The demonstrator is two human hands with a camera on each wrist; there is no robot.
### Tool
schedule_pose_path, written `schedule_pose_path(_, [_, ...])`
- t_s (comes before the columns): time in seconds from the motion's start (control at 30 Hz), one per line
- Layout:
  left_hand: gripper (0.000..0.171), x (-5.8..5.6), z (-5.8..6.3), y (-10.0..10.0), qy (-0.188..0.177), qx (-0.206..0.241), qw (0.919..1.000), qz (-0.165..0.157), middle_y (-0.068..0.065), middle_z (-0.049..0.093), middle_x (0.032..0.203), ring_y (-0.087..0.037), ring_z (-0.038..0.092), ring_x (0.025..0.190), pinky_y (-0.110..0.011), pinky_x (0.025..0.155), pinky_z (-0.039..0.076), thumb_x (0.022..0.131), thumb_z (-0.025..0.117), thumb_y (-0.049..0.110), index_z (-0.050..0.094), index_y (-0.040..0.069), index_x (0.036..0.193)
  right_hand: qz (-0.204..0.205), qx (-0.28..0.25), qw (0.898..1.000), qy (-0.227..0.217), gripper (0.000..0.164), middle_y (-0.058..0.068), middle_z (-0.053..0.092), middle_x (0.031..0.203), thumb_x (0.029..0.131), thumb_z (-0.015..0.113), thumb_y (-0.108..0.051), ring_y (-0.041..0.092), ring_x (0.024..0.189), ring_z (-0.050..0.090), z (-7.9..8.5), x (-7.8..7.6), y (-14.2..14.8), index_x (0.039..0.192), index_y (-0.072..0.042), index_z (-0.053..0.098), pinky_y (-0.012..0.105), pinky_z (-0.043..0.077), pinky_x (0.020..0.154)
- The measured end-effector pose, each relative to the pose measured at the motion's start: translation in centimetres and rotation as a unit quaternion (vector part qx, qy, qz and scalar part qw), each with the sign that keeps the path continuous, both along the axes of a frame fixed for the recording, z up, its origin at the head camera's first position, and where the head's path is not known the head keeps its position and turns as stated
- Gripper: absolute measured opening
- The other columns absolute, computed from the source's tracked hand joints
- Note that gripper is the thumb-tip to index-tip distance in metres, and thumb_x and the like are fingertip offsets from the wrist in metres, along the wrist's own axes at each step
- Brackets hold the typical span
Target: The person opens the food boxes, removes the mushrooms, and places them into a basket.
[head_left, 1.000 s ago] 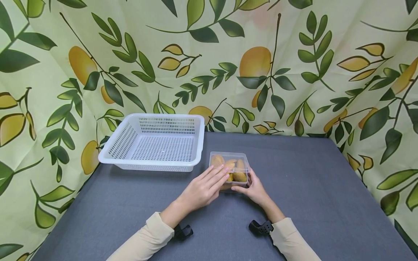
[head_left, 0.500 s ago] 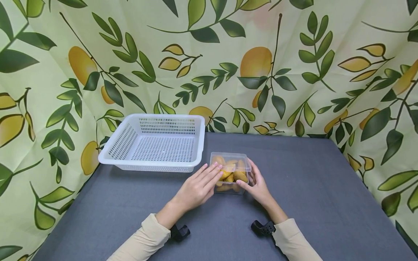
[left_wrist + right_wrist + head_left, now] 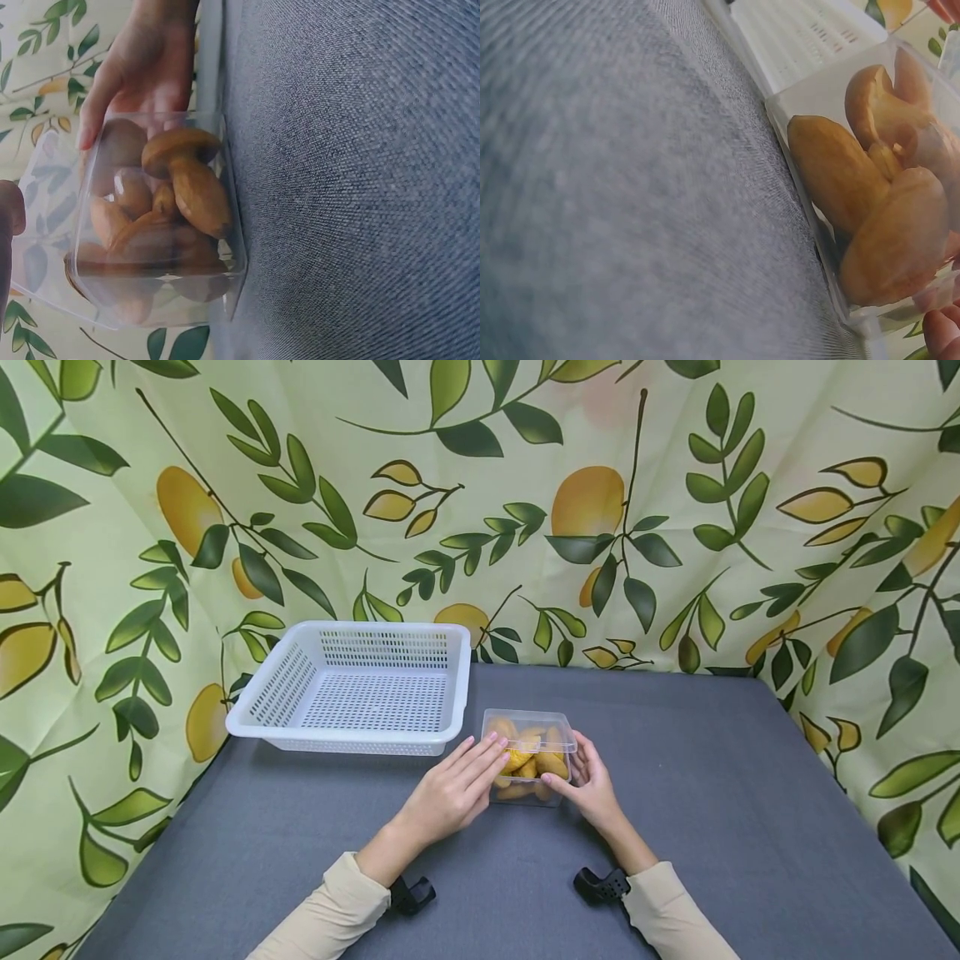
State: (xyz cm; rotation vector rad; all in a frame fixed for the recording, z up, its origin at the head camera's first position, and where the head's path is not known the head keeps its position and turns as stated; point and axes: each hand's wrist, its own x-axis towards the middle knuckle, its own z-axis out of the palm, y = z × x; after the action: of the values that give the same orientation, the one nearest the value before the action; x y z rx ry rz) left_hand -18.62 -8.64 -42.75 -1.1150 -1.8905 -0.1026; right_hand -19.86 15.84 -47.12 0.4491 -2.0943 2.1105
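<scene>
A clear plastic box (image 3: 551, 798) full of brown mushrooms (image 3: 198, 196) stands on the grey cloth, right of centre in the head view. Its transparent lid (image 3: 557, 720) lies over the top; the left wrist view has it tilted, with a gap on one side. The left hand (image 3: 448, 792) lays straight fingers on the lid's left front part. One digit of it shows at the edge of the left wrist view, beside the lid. The right hand (image 3: 597, 787) grips the box's right side, thumb at the front and fingers partly hidden behind the wall.
A white perforated basket (image 3: 347, 742) sits at the back left of the cloth-covered table (image 3: 712, 793), with nothing inside it. Behind the table hangs a leaf-and-fruit printed curtain (image 3: 495, 485). Black straps with cameras (image 3: 602, 885) are on both wrists.
The left hand has drawn back a little to the left and toward the person, uncovering more of the lid and mushrooms. The right hand keeps its grip, with its thumb slightly shifted.
</scene>
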Motion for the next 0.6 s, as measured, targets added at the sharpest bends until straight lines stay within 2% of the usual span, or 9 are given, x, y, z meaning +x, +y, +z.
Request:
schedule_pose_path(0.2, [0.038,-0.2,0.1,0.1,-0.002,0.002,1.0,0.0,-0.012,0.065,0.129,-0.024,0.061,0.123,-0.039,0.109,0.047,0.097,0.038,0.013,0.062,0.001,0.124,0.003,-0.01,1.0,0.017,0.079,0.043,0.032,0.143,0.074,0.068,0.016,-0.017,0.121,0.047,-0.2,-0.1,0.1,0.141,0.017,0.026,0.002,0.038,0.102])
schedule_pose_path(0.4, [0.038,-0.5,0.1,0.3,-0.003,0.008,0.9999,0.013,-0.013,0.063,0.133,-0.025,0.059,0.126,-0.04,0.11,0.047,0.097,0.038,0.013,0.06,0.0,0.126,-0.019,0.013,1.0,-0.001,0.078,0.04,0.034,0.145,0.074,0.069,0.015,-0.02,0.117,0.045,0.0,0.0,0.0,0.141,0.016,0.029,0.001,0.038,0.1])
schedule_pose_path(0.6, [0.04,-1.1,0.2,0.5,-0.005,0.016,0.9998,0.014,-0.014,0.061,0.134,-0.028,0.059,0.125,-0.037,0.123,0.03,0.097,0.038,0.014,0.058,-0.001,0.128,-0.026,0.013,1.0,-0.001,0.075,0.041,0.033,0.145,0.074,0.068,0.015,-0.02,0.117,0.045,-0.2,-0.1,0.0,0.139,0.018,0.031,0.001,0.038,0.1])
